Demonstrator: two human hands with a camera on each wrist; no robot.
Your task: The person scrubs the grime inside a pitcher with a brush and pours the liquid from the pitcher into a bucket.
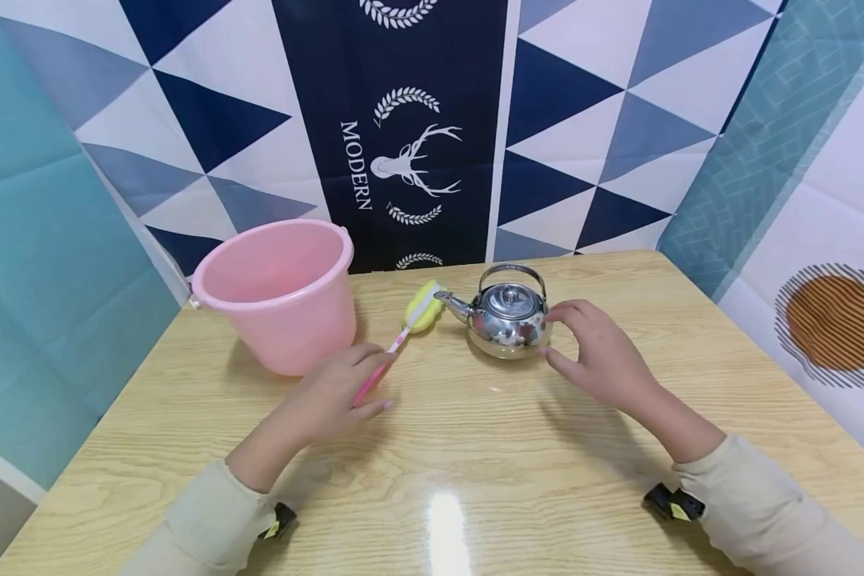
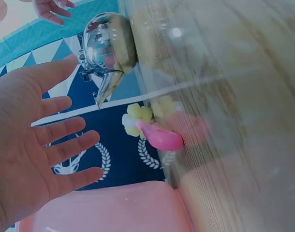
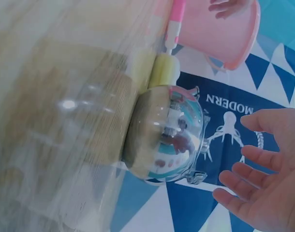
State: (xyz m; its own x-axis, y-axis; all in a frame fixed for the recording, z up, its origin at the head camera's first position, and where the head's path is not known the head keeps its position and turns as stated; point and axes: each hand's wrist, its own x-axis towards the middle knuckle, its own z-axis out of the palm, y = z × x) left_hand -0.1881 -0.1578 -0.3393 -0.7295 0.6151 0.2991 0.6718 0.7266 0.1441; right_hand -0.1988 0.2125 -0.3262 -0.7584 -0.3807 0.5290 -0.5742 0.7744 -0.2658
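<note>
A shiny steel teapot (image 1: pixel 510 324) stands upright on the table, its spout toward the left and its loop handle raised. Left of it lies a sponge bottle brush (image 1: pixel 422 308) with a yellow and white head and a pink handle (image 2: pixel 162 137). My left hand (image 1: pixel 334 396) hovers over that handle; the left wrist view shows its fingers spread and apart from the brush. On the teapot's right side is my right hand (image 1: pixel 598 352), fingers loosely extended. In the right wrist view a gap separates those fingers from the teapot (image 3: pixel 169 137).
A pink bucket (image 1: pixel 277 304) stands upright at the back left, close to my left hand. The wooden table (image 1: pixel 533 488) meets a patterned wall covering (image 1: pixel 410 160) at its back edge. Teal and white coverings flank both sides.
</note>
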